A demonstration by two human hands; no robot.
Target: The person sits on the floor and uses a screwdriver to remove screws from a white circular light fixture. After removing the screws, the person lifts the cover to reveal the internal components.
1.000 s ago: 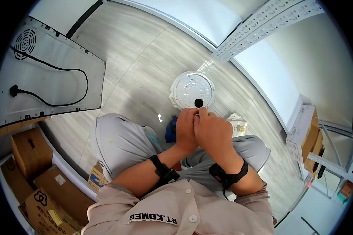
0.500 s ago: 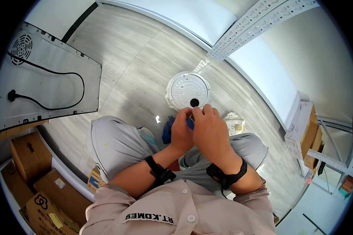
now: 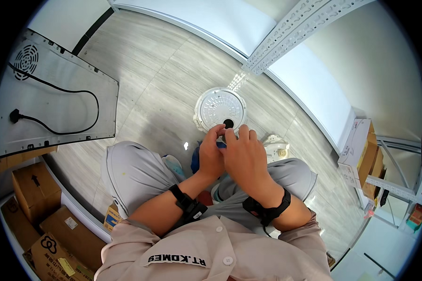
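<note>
Left hand (image 3: 212, 157) and right hand (image 3: 246, 159) close together above pale floor (image 3: 173, 84), fingers curled inward around a mostly hidden blue item (image 3: 221, 145).
Fingertips nearly meeting; cannot tell whether clamped on the blue item or merely touching. Just beyond them, flat on the floor: round white part (image 3: 219, 107) with a silvery face and a black round spot (image 3: 228, 123) toward its near edge. Blue bundle (image 3: 195, 161) partly behind the left hand; off-white part (image 3: 274, 145) just past the right knee (image 3: 293, 180). Likely risk, by judgement: a slip from a fingertip-only hold, with a drop onto the round part or floor, from cramped fingers and a blocked view. Lesser risk: a bump to the off-white part from a shifting knee.
</note>
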